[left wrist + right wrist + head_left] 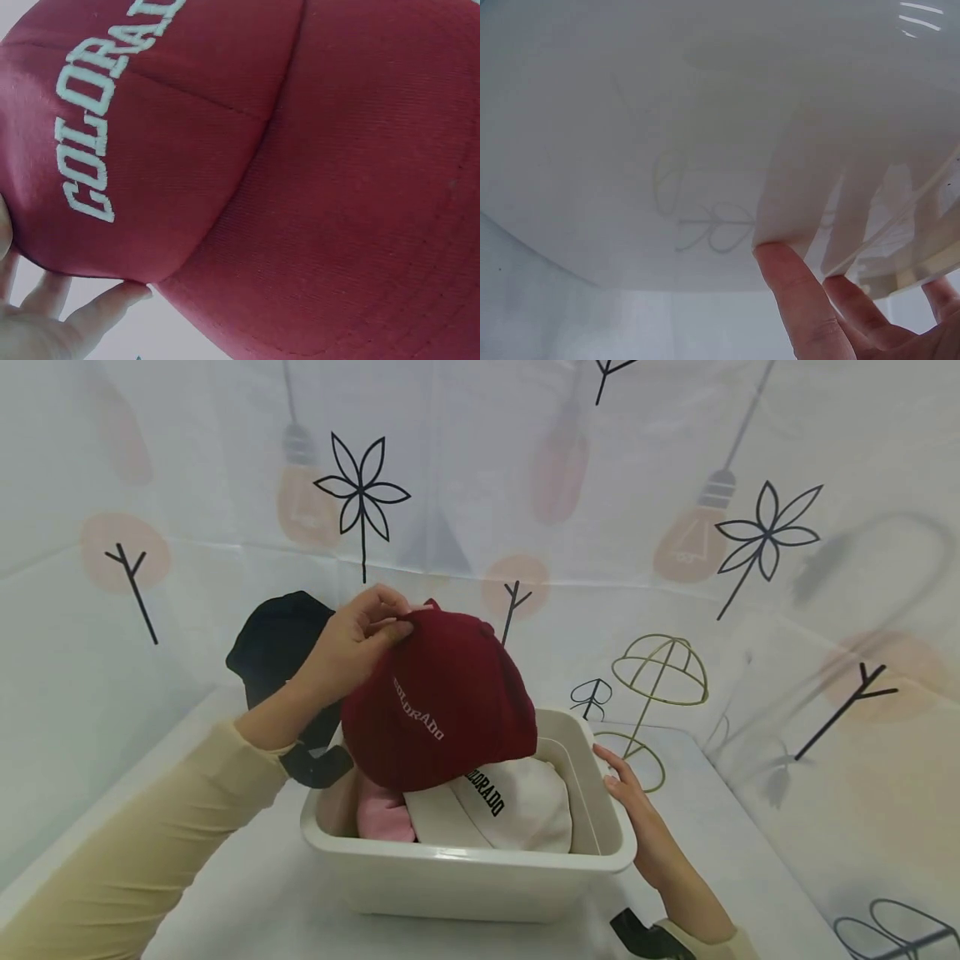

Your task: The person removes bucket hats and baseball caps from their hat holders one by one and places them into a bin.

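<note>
In the head view my left hand (345, 639) pinches the upper edge of a dark red baseball cap (457, 693) marked COLORADO and holds it over a white plastic tub (480, 881). The cap's brim (367, 180) and white lettering fill the left wrist view. Inside the tub lie a cream COLORADO cap (525, 818) and a pink cap (385, 814), both partly covered by the red one. My right hand (641, 822) touches the tub's right rim. Its fingers (799, 300) extend against the tub's outer wall in the right wrist view.
A black cap (273, 639) stands at the back left, partly behind my left hand. Beyond the tub's right side is a gold wire hat stand (648, 702) with a domed top. A printed white cloth (480, 468) hangs behind the white table (247, 868).
</note>
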{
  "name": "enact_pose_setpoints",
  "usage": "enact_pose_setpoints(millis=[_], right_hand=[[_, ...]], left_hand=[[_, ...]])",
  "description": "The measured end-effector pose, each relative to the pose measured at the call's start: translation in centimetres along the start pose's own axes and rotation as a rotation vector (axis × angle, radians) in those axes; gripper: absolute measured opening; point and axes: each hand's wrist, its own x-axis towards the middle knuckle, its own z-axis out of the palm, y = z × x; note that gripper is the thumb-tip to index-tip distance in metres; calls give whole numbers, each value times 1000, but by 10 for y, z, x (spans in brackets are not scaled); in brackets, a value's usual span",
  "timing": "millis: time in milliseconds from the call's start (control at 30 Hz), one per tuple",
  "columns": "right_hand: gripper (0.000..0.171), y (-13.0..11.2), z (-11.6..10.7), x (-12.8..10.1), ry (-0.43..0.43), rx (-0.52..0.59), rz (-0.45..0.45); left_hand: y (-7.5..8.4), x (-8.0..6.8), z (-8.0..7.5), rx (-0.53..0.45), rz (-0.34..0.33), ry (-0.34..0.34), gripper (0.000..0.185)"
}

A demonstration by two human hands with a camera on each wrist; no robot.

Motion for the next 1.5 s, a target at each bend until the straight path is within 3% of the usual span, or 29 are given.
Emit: enact_pose_setpoints(millis=[533, 900, 1100, 1367, 1500], right_hand=[[47, 0, 0, 0, 6, 3, 9], [47, -1, 1, 0, -2, -1, -4], [48, -1, 1, 0, 11, -27, 0], [49, -1, 2, 0, 22, -20, 17], [49, -1, 2, 0, 24, -26, 17]], left_hand=[[7, 12, 17, -78, -4, -188, 10], [4, 21, 35, -114, -173, -332, 9], [-6, 18, 46, -17, -250, -405, 10], [-24, 14, 54, 83, -320, -376, 9], [-26, 11, 57, 186, -325, -360, 15]])
